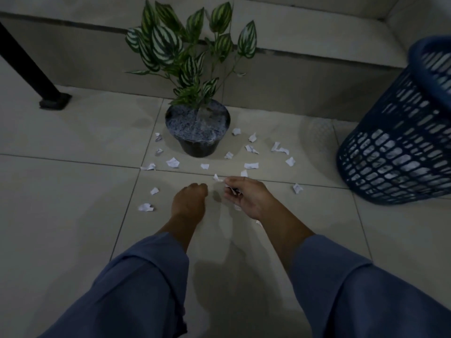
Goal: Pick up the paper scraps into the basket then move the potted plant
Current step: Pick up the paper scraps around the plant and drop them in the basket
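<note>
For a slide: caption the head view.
Right hand pinches paper scraps before the potted plant; basket at right.

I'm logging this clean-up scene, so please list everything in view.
potted plant: one, green striped leaves, black pot, floor centre by the ledge
paper scraps: roughly twenty, white, scattered around the pot
basket: one, blue mesh, right edge
furniture leg: one, black, upper left
floor: pale tiles
ledge: one, pale, behind the plant
sleeves: two, blue, bottom
left hand: fingers curled toward the floor, grip unclear
right hand: pinching white scraps
</note>
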